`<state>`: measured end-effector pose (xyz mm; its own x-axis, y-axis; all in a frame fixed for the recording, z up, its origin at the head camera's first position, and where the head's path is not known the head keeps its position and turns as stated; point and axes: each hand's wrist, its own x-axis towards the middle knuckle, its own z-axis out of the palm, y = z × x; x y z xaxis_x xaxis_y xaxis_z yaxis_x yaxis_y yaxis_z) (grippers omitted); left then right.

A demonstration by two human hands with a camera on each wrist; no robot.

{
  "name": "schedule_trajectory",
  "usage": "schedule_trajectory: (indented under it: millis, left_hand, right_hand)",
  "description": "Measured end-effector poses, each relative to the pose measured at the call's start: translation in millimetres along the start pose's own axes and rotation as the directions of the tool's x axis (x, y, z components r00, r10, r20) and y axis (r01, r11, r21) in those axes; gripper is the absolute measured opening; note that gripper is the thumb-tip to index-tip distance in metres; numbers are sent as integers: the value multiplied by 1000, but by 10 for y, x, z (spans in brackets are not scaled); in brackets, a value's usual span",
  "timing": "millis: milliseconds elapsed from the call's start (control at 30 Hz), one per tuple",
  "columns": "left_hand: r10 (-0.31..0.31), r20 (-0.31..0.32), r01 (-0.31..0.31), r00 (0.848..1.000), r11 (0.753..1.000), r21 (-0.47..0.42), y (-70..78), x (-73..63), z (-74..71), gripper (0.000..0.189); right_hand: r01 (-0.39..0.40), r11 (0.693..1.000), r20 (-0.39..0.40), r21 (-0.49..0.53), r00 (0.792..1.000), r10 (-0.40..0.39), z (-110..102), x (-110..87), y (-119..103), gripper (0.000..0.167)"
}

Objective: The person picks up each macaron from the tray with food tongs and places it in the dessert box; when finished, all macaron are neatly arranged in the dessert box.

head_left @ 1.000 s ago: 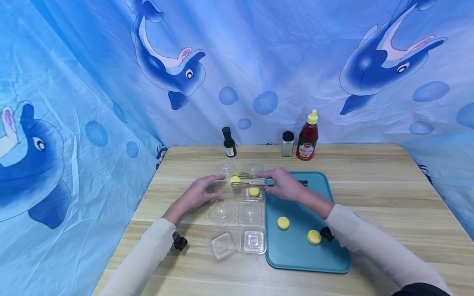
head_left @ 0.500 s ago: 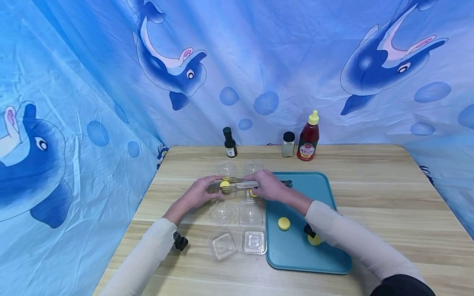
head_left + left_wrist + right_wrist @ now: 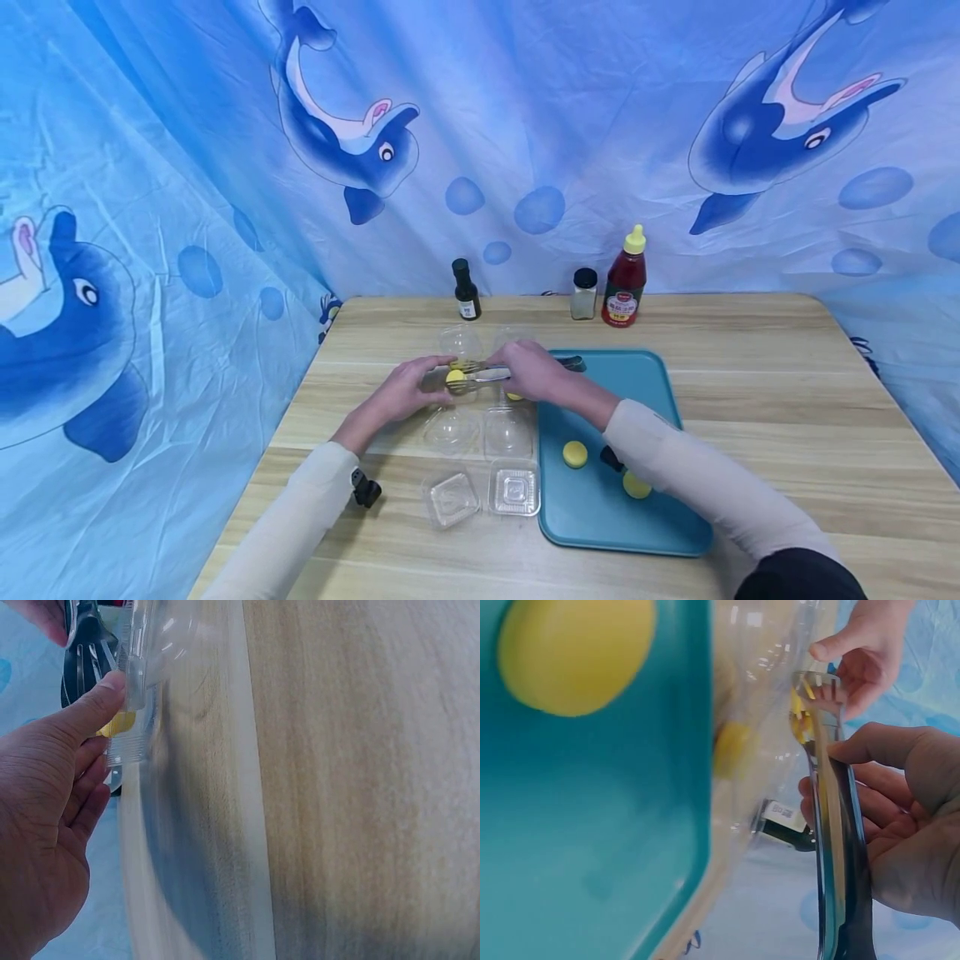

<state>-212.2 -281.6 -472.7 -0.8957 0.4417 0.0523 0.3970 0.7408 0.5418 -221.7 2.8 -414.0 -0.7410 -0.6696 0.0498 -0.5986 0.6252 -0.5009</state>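
My right hand [image 3: 528,371] grips metal tongs [image 3: 491,375] with slotted, fork-like ends. Between the ends of the tongs is a yellow macaron [image 3: 456,382], at the clear plastic box [image 3: 126,750] on the left. My left hand [image 3: 405,389] spans that box, thumb on the near side and fingers on the far side, holding it by its edges. A second yellow macaron [image 3: 513,396] lies in the neighbouring clear box, partly hidden under my right hand. Two more macarons, one in the middle [image 3: 575,454] and one lower right [image 3: 637,485], lie on the blue tray [image 3: 600,525].
Nearer the front stand two more clear boxes, left [image 3: 452,498] and right [image 3: 514,488], with their lids raised behind them. At the back are a dark bottle [image 3: 467,292], a black-capped jar [image 3: 583,296] and a red sauce bottle [image 3: 624,279]. A dolphin-print curtain [image 3: 495,125] hangs behind the table.
My right hand has moved left with the tongs, carrying the macaron from between the two boxes to the left box. My left hand stays in place.
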Motion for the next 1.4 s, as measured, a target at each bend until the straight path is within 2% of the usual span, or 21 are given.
schedule_trajectory:
  millis: [367,633,1000,1400]
  left_hand:
    - [-18,13,18,1000,1000,5,23,-2,-11,78]
    - [-16,21,16,1000,1000,-5,33,-7,-24,76]
    - [-37,35,37,999,999,-2,41,0,-27,76]
    - [-17,27,17,999,1000,6,46,-3,-30,75]
  right_hand:
    - [-63,998,63,-15,996,64,-19,42,-96,51]
    - [-46,998,46,-43,998,48,-25,56,-136,46]
    - [-68,993,40,-95,997,72,-78,32,-233,45]
    - [-82,985,38,-149,995,88,-114,31,-316,42]
